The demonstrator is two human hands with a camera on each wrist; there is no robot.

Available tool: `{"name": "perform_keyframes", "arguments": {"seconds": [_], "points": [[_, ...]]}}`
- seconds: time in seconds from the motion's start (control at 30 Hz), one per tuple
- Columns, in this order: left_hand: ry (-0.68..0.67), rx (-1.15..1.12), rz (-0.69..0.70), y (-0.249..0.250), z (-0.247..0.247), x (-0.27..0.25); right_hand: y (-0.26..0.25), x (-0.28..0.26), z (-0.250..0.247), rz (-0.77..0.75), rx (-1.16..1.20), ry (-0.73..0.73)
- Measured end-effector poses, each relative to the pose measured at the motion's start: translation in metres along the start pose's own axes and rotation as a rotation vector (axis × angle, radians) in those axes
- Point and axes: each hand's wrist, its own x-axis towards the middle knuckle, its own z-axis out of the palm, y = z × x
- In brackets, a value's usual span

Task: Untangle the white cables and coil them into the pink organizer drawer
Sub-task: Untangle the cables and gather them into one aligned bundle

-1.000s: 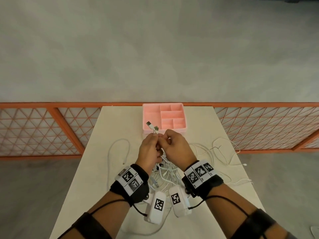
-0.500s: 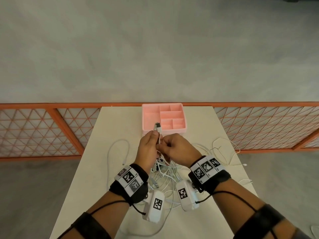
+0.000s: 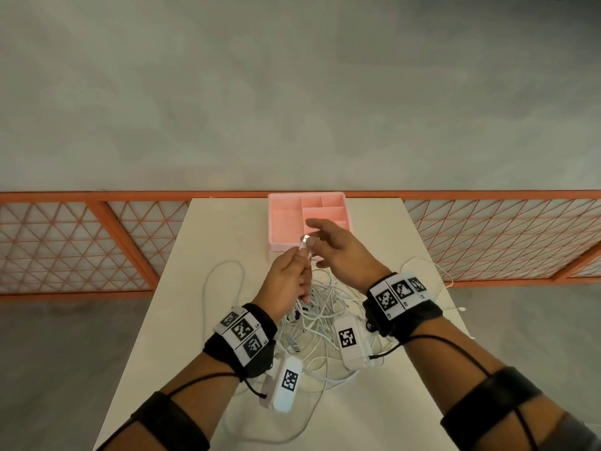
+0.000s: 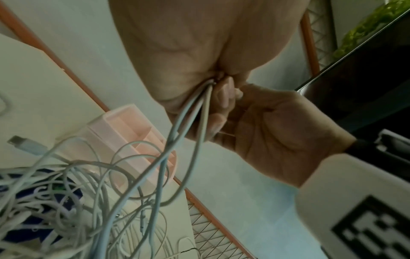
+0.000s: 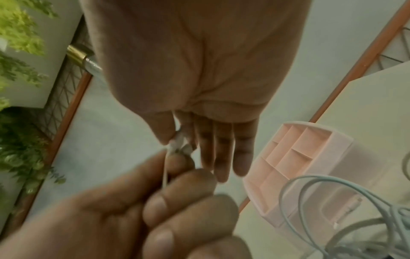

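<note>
Tangle of thin white cables [image 3: 320,307] lay nearest on the table [image 3: 208,242]; my left hand [image 3: 287,281] gripped strands, right hand [image 3: 341,252] pinched a silver-tipped white plug [image 3: 304,241]. Beyond, I noted the pink plastic compartment drawer [image 3: 283,219].

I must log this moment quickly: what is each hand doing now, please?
Left hand: grips thin white cables just below a plug.
Right hand: thumb and forefinger pinch the white plug end; other fingers straight.
</note>
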Motion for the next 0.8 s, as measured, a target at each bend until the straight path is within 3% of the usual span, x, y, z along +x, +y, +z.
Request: {"name": "perform_keyframes", "arguments": {"seconds": [0.17,0.5,0.6,0.7,0.8], "points": [[-0.056,-0.053,-0.058,0.005,0.0,0.0,0.005,0.003,0.009,-0.042,0.023,0.056],[-0.109,0.125,-0.109,0.008,-0.003,0.0,0.005,0.0,0.021,-0.038,0.087,0.03],[-0.022,-0.058,-0.083,0.021,0.0,0.0,0.005,-0.008,0.029,0.002,0.182,0.033],[0.071,-0.394,-0.04,0.035,-0.004,0.004,0.007,-0.023,0.038,0.025,0.32,-0.12],[0.115,-0.569,0.044,0.053,-0.02,0.013,0.016,-0.032,0.032,-0.023,0.032,-0.173]]}}
